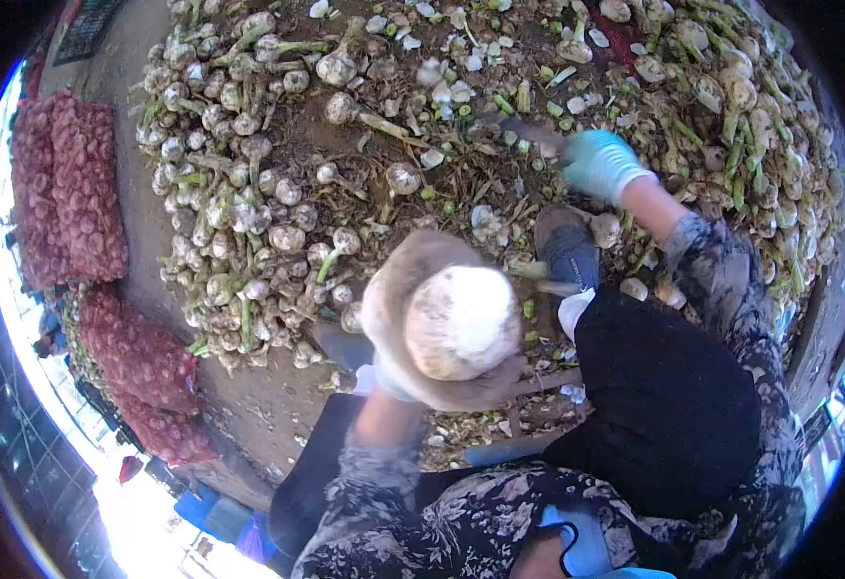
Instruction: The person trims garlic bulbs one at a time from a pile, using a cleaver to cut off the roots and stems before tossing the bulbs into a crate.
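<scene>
My left hand [390, 283], in a dirt-stained glove, is raised close to the camera with its fingers wrapped round a large garlic bulb [465, 323]. The bulb's pale, rounded face is turned up toward me. Off to the right, my right hand [604, 164] wears a light teal glove and is closed. It grips a knife [536, 133], whose dark blade points left and is smeared by motion. Below the knife lie cut stem pieces and loose garlic skins on the ground. The two hands are well apart.
Heaps of untrimmed garlic [239, 222] lie at left, with another pile [760, 125] at right. Full red mesh sacks [67, 188] stand along the far left. My shoe [569, 253] and black-trousered leg [664, 396] are below the knife.
</scene>
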A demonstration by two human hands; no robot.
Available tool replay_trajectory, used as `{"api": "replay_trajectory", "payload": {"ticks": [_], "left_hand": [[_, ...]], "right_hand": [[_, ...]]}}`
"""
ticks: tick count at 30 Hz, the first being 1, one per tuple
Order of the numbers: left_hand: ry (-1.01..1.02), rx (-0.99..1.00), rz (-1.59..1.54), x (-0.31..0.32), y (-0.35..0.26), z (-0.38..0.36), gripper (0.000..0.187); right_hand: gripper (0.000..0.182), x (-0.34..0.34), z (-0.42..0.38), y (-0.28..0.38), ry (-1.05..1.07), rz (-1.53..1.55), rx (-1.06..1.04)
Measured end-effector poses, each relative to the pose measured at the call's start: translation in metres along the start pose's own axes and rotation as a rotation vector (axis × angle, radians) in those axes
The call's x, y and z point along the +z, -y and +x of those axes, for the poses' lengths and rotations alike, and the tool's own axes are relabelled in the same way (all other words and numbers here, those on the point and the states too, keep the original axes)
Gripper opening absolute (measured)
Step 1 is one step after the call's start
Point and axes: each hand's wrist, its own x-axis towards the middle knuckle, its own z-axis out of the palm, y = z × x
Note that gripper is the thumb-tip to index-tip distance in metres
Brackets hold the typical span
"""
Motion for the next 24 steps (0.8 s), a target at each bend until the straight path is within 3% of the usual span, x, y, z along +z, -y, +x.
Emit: {"api": "replay_trajectory", "payload": {"ticks": [1, 3, 4, 5, 7, 8, 9, 10, 11, 12, 13, 15, 18, 21, 22, 24], "left_hand": [[-0.037, 0.020, 0.067, 0.014, -0.003, 0.008, 0.048], [-0.170, -0.013, 0.174, 0.029, -0.005, 0.022, 0.038], [-0.263, -0.067, 0.206, 0.030, -0.002, 0.030, 0.036], [-0.183, 0.158, 0.608, 0.024, 0.006, 0.030, 0.041], [-0.314, -0.082, -0.006, 0.002, 0.027, 0.037, 0.034], [-0.392, -0.175, -0.342, -0.002, 0.028, 0.039, 0.031], [-0.406, -0.043, 0.034, -0.004, 0.036, 0.042, 0.024], [-0.195, -0.033, -0.215, -0.011, 0.034, 0.049, 0.022], [0.016, -0.030, -0.465, -0.017, 0.035, 0.058, 0.021], [-0.434, -0.102, -0.736, -0.013, 0.045, 0.068, 0.024], [-0.451, -0.091, -0.760, -0.012, 0.047, 0.072, 0.031], [-0.546, -0.112, -0.820, -0.003, 0.044, 0.078, 0.038], [-0.564, -0.113, -0.838, 0.008, 0.040, 0.078, 0.032], [-0.635, -0.211, -0.868, 0.001, 0.032, 0.072, 0.035], [-0.863, -0.314, -0.892, -0.001, 0.026, 0.072, 0.039], [-0.676, -0.245, -1.070, 0.016, 0.009, 0.064, 0.043]], "right_hand": [[0.034, 0.001, -0.006, -0.008, -0.173, 0.069, 0.098], [0.038, 0.005, -0.009, 0.011, -0.400, 0.347, -0.012], [0.037, -0.013, -0.024, 0.027, -0.306, 0.393, -0.021], [0.034, -0.013, -0.021, 0.030, -0.270, 0.362, -0.077], [0.030, -0.001, -0.025, 0.041, -0.398, 0.616, -0.099], [0.026, 0.004, -0.029, 0.051, -0.351, 0.845, -0.161], [0.023, 0.010, -0.040, 0.065, -0.298, 1.071, -0.223], [0.017, 0.007, -0.058, 0.082, -0.094, 1.479, -0.264], [0.014, 0.021, -0.061, 0.088, -0.156, 1.484, -0.329], [0.014, 0.039, -0.059, 0.094, -0.201, 1.453, -0.428], [0.013, 0.053, -0.056, 0.102, -0.300, 1.353, -0.509], [0.016, 0.071, -0.054, 0.111, -0.020, 1.584, -0.364], [0.017, 0.074, -0.035, 0.122, -0.246, 1.327, -0.290], [0.023, 0.068, -0.032, 0.126, -0.256, 1.185, -0.212], [0.025, 0.076, -0.031, 0.125, -0.252, 1.232, -0.207], [0.022, 0.146, 0.013, 0.093, -0.570, 0.373, -0.335]]}}
